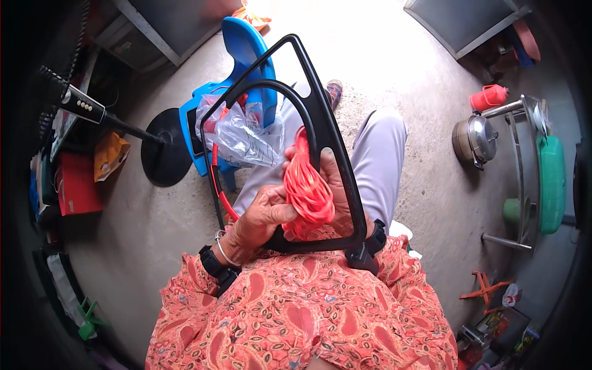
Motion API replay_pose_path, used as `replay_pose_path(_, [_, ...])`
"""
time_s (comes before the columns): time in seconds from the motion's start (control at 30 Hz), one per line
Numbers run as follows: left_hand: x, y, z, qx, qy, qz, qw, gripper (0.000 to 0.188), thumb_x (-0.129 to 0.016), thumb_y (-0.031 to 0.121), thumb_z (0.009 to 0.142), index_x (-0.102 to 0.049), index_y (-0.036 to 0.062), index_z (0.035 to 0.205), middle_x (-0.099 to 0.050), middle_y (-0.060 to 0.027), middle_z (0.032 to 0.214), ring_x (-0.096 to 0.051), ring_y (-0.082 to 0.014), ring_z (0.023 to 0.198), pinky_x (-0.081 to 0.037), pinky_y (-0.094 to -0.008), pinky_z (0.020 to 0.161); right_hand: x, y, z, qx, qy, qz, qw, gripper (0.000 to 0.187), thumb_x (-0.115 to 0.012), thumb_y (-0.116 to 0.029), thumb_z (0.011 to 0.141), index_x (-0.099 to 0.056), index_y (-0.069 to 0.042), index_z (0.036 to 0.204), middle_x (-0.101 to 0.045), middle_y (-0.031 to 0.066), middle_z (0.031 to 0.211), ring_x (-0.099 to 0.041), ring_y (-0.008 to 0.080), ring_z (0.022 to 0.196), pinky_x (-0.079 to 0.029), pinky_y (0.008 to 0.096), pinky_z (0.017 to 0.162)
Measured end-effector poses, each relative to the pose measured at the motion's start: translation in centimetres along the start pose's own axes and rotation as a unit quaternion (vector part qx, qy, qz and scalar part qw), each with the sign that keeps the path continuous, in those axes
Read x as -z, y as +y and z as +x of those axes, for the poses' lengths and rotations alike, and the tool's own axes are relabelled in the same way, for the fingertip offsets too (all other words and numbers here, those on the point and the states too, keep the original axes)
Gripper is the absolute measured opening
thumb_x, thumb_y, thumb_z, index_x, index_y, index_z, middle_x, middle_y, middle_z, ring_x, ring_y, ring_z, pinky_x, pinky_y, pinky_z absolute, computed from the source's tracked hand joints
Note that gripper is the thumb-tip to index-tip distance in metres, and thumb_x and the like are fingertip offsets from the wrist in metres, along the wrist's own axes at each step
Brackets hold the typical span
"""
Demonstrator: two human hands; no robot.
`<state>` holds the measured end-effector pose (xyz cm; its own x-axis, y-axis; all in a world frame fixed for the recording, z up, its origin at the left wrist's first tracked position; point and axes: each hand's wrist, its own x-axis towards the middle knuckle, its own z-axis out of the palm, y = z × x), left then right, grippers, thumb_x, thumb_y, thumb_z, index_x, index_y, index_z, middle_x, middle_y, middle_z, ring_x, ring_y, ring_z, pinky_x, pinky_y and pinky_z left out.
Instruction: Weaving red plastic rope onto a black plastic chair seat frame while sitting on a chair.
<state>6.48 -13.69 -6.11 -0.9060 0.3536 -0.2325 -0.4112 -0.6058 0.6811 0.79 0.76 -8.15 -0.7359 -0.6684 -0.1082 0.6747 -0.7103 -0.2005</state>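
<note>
Over pale grey trousers (383, 145), left hand (265, 211) and right hand (335, 177) grasp a looped red cord bundle (308, 192) beside a black frame's curved bar (309, 126).

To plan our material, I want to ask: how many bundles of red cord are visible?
1: the red cord bundle held by the left hand and right hand. More may hide inside the plastic bag.

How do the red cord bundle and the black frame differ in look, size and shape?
Colour: the red cord bundle is orange-red; the black frame is black.
Size: the bundle is compact, while the frame is much larger.
Shape: the bundle is many gathered thin strands; the frame has smooth bars around openings.
Shared: both are at the person's hands.
</note>
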Motion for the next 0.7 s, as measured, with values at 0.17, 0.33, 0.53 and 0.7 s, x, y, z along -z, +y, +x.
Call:
replay_pose_path(0.17, [0.7, 0.7, 0.0, 0.084, -0.097, -0.013, 0.992, 0.052, -0.078, 0.019, 0.072, -0.057, -0.0040, 0.113, -0.062, -0.0053, 0.082, -0.054, -0.0091, 0.057, -0.045, -0.0214, 0.052, 1.1, -3.3, 0.7, 0.145, 0.165, -0.052, 0.974, 0.035, -0.051, -0.033, 0.097, -0.061, -0.002, 0.107, -0.066, 0.0083, 0.104, -0.064, 0.0166, 0.093, -0.049, 0.0349, 0.090])
replay_pose_path(0.33, [0.4, 0.9, 0.3, 0.113, -0.068, -0.030, 0.991, 0.053, -0.077, 0.018, 0.070, -0.055, -0.0072, 0.111, -0.061, -0.0115, 0.081, -0.055, -0.0133, 0.058, -0.042, -0.0251, 0.048, 1.3, -8.3, -1.5, 0.155, 0.091, 0.060, 0.982, 0.028, -0.049, -0.032, 0.097, -0.052, -0.005, 0.093, -0.054, 0.0025, 0.080, -0.057, 0.0145, 0.082, -0.049, 0.0339, 0.079])
replay_pose_path(0.53, [1.2, 0.1, 1.1, 0.103, -0.114, -0.077, 0.985, 0.039, -0.068, 0.012, 0.077, -0.056, -0.0045, 0.110, -0.061, -0.0098, 0.085, -0.054, -0.0122, 0.057, -0.043, -0.0235, 0.050, 3.6, -13.3, -7.8, 0.194, 0.017, 0.093, 0.977, 0.031, -0.051, -0.032, 0.098, -0.049, -0.002, 0.095, -0.035, -0.0013, 0.066, -0.036, 0.0088, 0.057, -0.038, 0.0244, 0.053])
replay_pose_path(0.7, [1.0, 0.4, 1.8, 0.127, -0.095, -0.082, 0.984, 0.032, -0.063, 0.014, 0.080, -0.056, -0.0031, 0.107, -0.061, -0.0105, 0.082, -0.055, -0.0131, 0.057, -0.043, -0.0243, 0.049, 7.1, -18.1, -15.6, 0.313, 0.074, -0.061, 0.945, 0.013, -0.048, -0.015, 0.099, -0.046, -0.003, 0.095, -0.031, -0.0029, 0.062, -0.031, 0.0061, 0.047, -0.032, 0.0205, 0.039])
